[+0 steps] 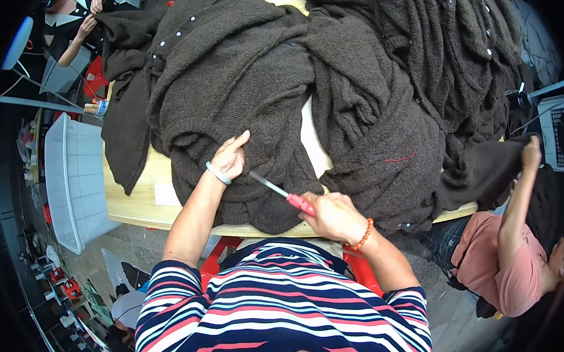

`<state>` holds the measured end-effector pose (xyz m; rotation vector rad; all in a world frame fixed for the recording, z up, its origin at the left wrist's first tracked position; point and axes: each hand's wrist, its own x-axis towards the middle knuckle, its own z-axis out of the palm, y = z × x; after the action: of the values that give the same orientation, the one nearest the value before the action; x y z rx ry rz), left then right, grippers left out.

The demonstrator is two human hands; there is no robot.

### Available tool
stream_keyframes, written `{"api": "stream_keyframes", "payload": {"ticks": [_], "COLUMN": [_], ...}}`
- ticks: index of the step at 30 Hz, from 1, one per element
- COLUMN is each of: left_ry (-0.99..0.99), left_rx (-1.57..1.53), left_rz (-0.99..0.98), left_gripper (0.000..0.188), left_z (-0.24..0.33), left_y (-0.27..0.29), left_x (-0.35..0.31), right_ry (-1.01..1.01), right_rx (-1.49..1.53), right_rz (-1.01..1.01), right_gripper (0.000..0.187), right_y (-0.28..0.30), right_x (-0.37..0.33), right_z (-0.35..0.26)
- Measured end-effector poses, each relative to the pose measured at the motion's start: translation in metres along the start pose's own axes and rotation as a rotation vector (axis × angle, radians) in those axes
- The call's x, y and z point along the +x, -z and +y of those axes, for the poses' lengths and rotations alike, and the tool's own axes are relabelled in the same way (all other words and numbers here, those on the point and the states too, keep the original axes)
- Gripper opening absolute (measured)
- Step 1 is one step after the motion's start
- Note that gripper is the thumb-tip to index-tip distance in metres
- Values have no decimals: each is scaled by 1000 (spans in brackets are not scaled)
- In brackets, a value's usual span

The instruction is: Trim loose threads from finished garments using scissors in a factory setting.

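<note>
My right hand (332,217) is closed round the red handle of a tool (301,203) with a thin metal shaft. That shaft points up and left over a dark brown knitted garment (246,101); the kind of its tip is too blurred to tell. On the same garment lies my left hand (229,159), a finger stretched out towards the upper right and the others partly hidden. It holds nothing that I can see. The shaft's end is just right of this hand, apart from it. A second dark brown knit (382,139) with a red thread (400,157) lies to the right.
More dark knits with white buttons (453,39) cover the far right of the wooden table (133,203). A white plastic bin (75,180) stands left. A co-worker in pink (499,247) handles dark cloth at the right; another person's hands (89,23) hold cloth at the far left.
</note>
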<state>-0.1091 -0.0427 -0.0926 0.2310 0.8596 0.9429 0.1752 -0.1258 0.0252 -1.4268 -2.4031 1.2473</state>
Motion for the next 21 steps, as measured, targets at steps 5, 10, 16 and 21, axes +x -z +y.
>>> {"api": "stream_keyframes", "payload": {"ticks": [5, 10, 16, 21], "left_ry": [36, -69, -507, -409], "left_rx": [-70, 62, 907, 964], "left_rz": [-10, 80, 284, 239], "left_gripper": [33, 32, 33, 21], "left_z": [1, 2, -2, 4], "left_y": [13, -4, -24, -30], "left_x": [5, 5, 43, 58], "right_ry": [-71, -116, -166, -231], "right_rx": [-40, -29, 23, -48], "right_rz": [31, 94, 230, 236], "right_gripper": [26, 25, 27, 27], "right_y": [10, 15, 20, 22], "right_x": [10, 14, 23, 31], "right_z": [1, 3, 12, 24]}}
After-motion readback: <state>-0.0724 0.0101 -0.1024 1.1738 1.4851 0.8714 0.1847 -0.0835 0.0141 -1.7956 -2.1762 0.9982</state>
